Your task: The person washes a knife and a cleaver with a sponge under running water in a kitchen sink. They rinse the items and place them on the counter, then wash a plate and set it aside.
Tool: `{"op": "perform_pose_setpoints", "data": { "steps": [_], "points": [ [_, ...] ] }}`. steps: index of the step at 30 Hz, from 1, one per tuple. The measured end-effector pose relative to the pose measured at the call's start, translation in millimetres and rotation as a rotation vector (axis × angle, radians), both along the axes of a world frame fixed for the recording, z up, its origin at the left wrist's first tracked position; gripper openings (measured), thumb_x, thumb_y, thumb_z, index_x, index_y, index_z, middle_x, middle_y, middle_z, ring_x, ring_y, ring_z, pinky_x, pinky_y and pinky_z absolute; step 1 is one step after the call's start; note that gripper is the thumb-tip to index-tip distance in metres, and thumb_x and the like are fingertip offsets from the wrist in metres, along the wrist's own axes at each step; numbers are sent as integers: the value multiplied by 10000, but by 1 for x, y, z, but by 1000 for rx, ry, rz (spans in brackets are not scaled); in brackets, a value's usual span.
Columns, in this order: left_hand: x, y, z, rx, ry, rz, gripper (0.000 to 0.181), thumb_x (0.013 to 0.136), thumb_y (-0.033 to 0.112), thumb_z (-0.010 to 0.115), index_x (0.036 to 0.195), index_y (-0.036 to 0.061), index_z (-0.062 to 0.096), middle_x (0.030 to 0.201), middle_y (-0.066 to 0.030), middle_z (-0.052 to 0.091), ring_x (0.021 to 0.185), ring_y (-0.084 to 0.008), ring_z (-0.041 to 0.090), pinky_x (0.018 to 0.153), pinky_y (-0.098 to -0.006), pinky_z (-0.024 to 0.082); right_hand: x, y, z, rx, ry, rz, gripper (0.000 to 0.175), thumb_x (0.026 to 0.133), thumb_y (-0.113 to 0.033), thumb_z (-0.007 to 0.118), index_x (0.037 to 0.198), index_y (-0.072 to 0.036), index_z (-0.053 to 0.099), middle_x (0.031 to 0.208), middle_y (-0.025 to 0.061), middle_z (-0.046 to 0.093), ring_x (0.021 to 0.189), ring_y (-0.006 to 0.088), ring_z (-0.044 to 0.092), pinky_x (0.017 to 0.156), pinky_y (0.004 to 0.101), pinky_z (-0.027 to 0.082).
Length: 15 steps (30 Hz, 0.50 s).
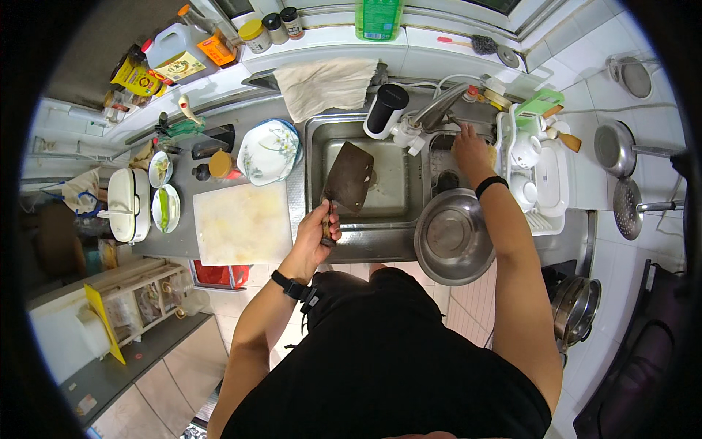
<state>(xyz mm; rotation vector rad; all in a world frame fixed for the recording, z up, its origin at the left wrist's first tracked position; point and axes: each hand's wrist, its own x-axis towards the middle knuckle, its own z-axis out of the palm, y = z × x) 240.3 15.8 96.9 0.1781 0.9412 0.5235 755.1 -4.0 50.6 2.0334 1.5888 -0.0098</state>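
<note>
My left hand [316,231] is closed around the handle of a cleaver [349,176], whose dark, broad blade with small pale bits on it is over the left basin of the steel sink [408,211]. My right hand [473,151] reaches to the faucet [437,107] at the small right basin, fingers by its lever; whether they grip it cannot be told. A white filter unit [377,122] with a black top is fitted on the faucet. Below my right hand, a steel bowl [452,237] rests at the sink's front edge, close to my forearm.
Left of the sink are a white cutting board [244,225], stacked plates [269,151], a jar [220,164] and small bowls, one with a green pepper [164,209]. A dish rack [548,219] with cups stands at right. A cloth [327,85] lies behind the sink.
</note>
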Motion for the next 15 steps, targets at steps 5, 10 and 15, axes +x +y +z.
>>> {"op": "perform_pose_setpoints", "data": {
  "steps": [5, 10, 15],
  "points": [
    [36, 2, -8, 46, 17, -44, 349, 1208, 426, 744, 1206, 83, 678, 856, 19, 620, 693, -126, 546, 607, -297, 443, 10, -2, -2, 111, -29, 91, 501, 1096, -257, 736, 1563, -78, 711, 1860, 160, 487, 1659, 361, 529, 1168, 478, 616],
    [58, 7, -20, -47, -55, -81, 354, 1231, 440, 701, 1224, 87, 666, 878, 5, 626, 711, -129, 561, 617, -305, 471, -17, -10, 31, 164, 317, -99, 430, 1043, -284, 785, 1402, -57, 720, 1604, 206, 692, 1420, 389, 724, 1066, 524, 655],
    [78, 6, -25, 5, -50, -150, 357, 1232, 439, 695, 1243, 82, 672, 872, -2, 628, 701, -137, 562, 617, -316, 476, -83, -13, 56, 347, 774, -99, 392, 1012, -217, 812, 1329, -21, 689, 1221, 252, 805, 1163, 405, 809, 973, 529, 665]
  ]
}}
